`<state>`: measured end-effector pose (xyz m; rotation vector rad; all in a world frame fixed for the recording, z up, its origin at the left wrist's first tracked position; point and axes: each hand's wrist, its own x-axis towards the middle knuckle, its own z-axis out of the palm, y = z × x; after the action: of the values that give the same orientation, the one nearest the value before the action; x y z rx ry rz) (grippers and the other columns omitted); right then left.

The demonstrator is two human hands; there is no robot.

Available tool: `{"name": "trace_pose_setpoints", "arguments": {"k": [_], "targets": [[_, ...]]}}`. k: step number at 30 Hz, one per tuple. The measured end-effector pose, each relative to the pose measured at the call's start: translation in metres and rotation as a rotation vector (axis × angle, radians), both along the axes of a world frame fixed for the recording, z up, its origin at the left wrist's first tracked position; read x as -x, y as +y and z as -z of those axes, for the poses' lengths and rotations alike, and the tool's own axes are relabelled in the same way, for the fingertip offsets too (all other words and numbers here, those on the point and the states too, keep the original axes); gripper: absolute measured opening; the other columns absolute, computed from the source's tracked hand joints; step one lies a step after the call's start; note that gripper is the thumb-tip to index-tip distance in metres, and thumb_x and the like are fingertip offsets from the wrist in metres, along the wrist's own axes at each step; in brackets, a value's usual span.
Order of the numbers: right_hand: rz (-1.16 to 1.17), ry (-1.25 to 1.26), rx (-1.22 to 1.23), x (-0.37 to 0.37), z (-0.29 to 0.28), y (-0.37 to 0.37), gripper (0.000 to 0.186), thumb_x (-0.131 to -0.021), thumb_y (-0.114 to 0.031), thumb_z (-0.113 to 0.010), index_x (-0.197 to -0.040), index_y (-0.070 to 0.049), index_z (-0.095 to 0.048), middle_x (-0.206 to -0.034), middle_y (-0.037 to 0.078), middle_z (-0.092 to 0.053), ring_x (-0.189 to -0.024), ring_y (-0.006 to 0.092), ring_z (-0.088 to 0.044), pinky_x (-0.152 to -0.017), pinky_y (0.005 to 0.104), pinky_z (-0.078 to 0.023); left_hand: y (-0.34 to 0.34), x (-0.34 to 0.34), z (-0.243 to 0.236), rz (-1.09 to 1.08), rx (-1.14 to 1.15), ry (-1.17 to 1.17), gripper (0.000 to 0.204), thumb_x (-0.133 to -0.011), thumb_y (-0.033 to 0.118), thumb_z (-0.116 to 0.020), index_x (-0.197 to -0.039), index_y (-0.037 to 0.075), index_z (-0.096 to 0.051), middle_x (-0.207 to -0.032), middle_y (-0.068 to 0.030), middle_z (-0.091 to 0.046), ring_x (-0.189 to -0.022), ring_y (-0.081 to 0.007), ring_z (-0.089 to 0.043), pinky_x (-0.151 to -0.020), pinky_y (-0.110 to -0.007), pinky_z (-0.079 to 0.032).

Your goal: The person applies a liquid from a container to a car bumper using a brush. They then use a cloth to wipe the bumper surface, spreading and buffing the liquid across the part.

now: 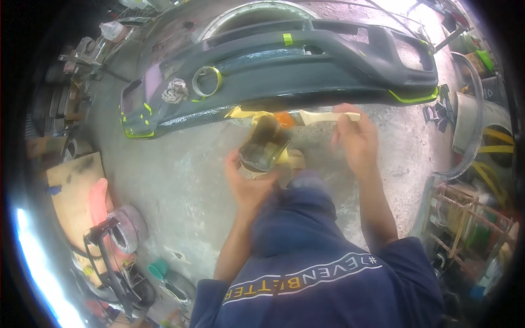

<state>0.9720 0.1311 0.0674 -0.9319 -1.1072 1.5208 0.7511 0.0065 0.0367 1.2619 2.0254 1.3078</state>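
Observation:
My left hand (249,183) is wrapped round a cut-open, see-through container (265,147) with brownish yellow liquid or residue inside, tilted in front of my knees. My right hand (354,136) grips a paintbrush (320,116) by its pale handle. The brush lies level, its orange part pointing left over the container's far rim. A yellow strip (243,113) shows beyond the brush; I cannot make out whether it belongs to it. Just past my hands stretches a dark grey car bumper (273,71) with bright green tape pieces on it.
On the bumper lie a roll of tape (208,82) and a crumpled grey wad (175,91). A wheel-like ring (219,24) sits behind it. Left are a wooden board (74,180) and a green cup (158,268). A rusty metal rack (465,213) stands right.

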Motion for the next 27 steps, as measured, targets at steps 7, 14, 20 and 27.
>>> {"name": "trace_pose_setpoints", "arguments": {"k": [7, 14, 20, 27], "targets": [[0.259, -0.011, 0.18, 0.005, 0.047, 0.008, 0.022, -0.104, -0.014, -0.062, -0.122, -0.002, -0.067, -0.091, 0.003, -0.065, -0.071, 0.0103, -0.06, -0.067, 0.0248, -0.049, 0.009, 0.016, -0.014, -0.069, 0.043, 0.107, 0.073, -0.065, 0.014, -0.096, -0.121, -0.001, -0.052, -0.115, -0.0124, -0.061, -0.105, -0.0185, -0.062, -0.094, -0.033, -0.05], [0.768, -0.308, 0.018, -0.018, 0.059, -0.011, 0.022, -0.105, -0.009, -0.059, -0.123, -0.003, -0.067, -0.095, 0.004, -0.064, -0.072, 0.0092, -0.06, -0.067, 0.0239, -0.05, -0.012, 0.078, -0.012, -0.063, 0.026, 0.07, 0.072, -0.068, 0.015, -0.096, -0.123, -0.001, -0.052, -0.117, -0.0104, -0.06, -0.109, -0.0199, -0.06, -0.096, -0.034, -0.048], [1.018, -0.978, -0.537, 0.044, 0.068, -0.026, 0.028, -0.092, 0.002, -0.064, -0.117, -0.005, -0.074, -0.095, 0.009, -0.064, -0.083, 0.0201, -0.06, -0.072, 0.0355, -0.05, -0.043, 0.148, -0.014, -0.094, -0.01, -0.037, 0.07, -0.068, 0.011, -0.094, -0.126, 0.0, -0.054, -0.119, -0.0096, -0.059, -0.109, -0.0189, -0.06, -0.097, -0.034, -0.047], [0.849, -0.87, -0.563, 0.2, 0.078, -0.07, 0.035, -0.085, 0.003, -0.067, -0.116, -0.011, -0.076, -0.099, 0.009, -0.069, -0.091, 0.0256, -0.063, -0.081, 0.0364, -0.053, -0.09, 0.231, 0.0, -0.104, -0.004, -0.019, 0.074, -0.072, 0.004, -0.091, -0.131, -0.002, -0.047, -0.125, -0.0115, -0.056, -0.116, -0.0198, -0.058, -0.103, -0.034, -0.046]]}}
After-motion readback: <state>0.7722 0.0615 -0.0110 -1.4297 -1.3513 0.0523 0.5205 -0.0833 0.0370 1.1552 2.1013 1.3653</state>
